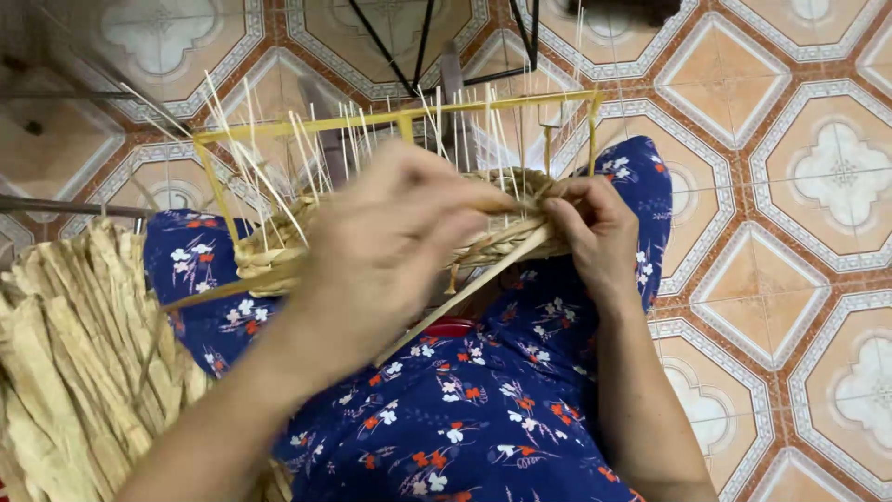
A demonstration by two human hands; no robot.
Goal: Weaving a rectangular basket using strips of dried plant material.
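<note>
Two hands (492, 232) pinching one straw strand (465, 293) | one basket (279, 251), apparently half-woven

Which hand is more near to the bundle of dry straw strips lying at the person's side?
Left. The left hand works at the woven basket, just right of the bundle of straw strips. The right hand grips the basket's far end, well away.
</note>
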